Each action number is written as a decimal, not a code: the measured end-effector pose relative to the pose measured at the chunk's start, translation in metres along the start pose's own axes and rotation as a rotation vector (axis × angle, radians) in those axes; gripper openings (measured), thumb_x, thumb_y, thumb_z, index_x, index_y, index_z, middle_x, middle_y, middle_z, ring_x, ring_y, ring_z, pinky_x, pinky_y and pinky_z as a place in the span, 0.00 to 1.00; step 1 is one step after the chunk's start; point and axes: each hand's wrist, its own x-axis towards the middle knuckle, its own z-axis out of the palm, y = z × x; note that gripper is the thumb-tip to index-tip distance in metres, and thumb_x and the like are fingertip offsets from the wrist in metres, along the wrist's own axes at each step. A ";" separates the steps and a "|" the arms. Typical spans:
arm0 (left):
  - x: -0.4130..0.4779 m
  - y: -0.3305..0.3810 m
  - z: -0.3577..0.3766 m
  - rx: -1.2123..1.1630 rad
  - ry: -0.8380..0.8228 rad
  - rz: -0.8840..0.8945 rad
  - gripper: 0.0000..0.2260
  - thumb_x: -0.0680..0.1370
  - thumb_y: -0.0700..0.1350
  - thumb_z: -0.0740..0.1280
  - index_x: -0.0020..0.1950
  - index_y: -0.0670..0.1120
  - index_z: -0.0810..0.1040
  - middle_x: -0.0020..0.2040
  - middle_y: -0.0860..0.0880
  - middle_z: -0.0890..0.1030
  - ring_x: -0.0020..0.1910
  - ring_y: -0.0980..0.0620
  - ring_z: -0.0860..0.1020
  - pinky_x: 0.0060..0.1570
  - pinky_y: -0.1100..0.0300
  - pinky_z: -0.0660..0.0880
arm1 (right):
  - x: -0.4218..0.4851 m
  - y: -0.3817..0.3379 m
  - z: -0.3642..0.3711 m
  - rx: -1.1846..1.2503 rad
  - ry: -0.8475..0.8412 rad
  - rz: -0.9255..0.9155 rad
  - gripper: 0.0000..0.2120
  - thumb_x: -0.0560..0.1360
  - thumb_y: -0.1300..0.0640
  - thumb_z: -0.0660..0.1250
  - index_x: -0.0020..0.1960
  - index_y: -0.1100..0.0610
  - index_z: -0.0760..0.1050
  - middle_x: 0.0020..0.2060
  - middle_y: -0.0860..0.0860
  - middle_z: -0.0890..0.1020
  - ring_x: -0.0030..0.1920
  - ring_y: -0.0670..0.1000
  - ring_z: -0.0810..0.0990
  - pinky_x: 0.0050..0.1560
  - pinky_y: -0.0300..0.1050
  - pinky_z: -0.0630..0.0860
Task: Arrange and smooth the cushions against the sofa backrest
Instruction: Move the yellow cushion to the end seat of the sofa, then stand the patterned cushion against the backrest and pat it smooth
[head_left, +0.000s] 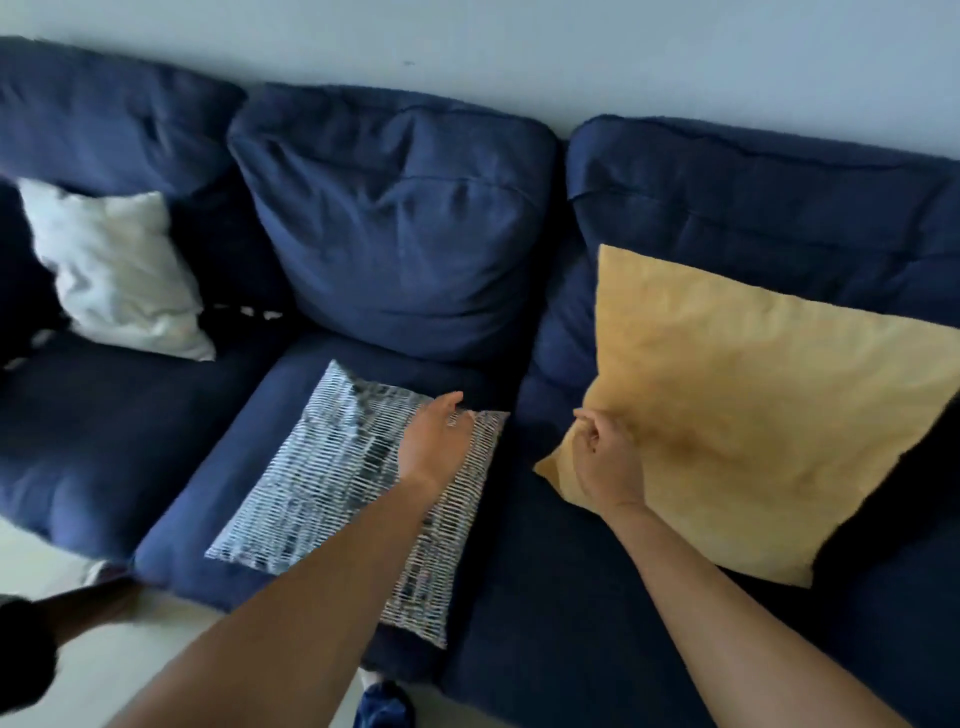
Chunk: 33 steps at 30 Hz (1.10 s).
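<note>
A navy sofa fills the view, with three blue back cushions (405, 223) along the wall. A blue-and-white patterned cushion (332, 478) lies flat on the middle seat. My left hand (436, 441) rests on its far right corner, fingers spread, thumb raised. A yellow cushion (753, 405) leans against the right backrest. My right hand (608, 457) is curled at its lower left edge, fingers closed; whether they pinch the fabric is unclear. A white cushion (114, 270) stands tilted against the left backrest.
The pale wall (571, 57) runs behind the sofa. Light floor (156, 649) shows in front at the lower left, with a dark shape (26, 649) at the left edge and a blue slipper (384, 706) near the sofa's front edge.
</note>
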 end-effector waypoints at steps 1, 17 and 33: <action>0.006 -0.014 -0.015 0.019 0.015 -0.013 0.20 0.81 0.53 0.64 0.73 0.53 0.73 0.70 0.51 0.78 0.68 0.48 0.76 0.66 0.53 0.70 | 0.001 -0.009 0.018 -0.002 -0.062 0.028 0.13 0.79 0.60 0.61 0.62 0.55 0.78 0.55 0.54 0.79 0.50 0.50 0.79 0.51 0.33 0.71; 0.132 -0.213 -0.116 0.151 -0.184 -0.397 0.51 0.66 0.80 0.59 0.81 0.61 0.40 0.80 0.42 0.61 0.77 0.37 0.63 0.75 0.34 0.53 | -0.004 -0.023 0.224 0.210 -0.306 0.814 0.43 0.76 0.32 0.59 0.80 0.50 0.43 0.75 0.59 0.63 0.70 0.63 0.68 0.67 0.60 0.70; 0.156 -0.149 -0.172 -0.640 0.053 -0.006 0.18 0.76 0.49 0.74 0.65 0.52 0.76 0.54 0.52 0.85 0.51 0.55 0.84 0.52 0.54 0.80 | 0.014 -0.126 0.199 0.427 0.378 0.415 0.34 0.79 0.46 0.65 0.79 0.54 0.56 0.74 0.50 0.67 0.73 0.51 0.66 0.65 0.41 0.63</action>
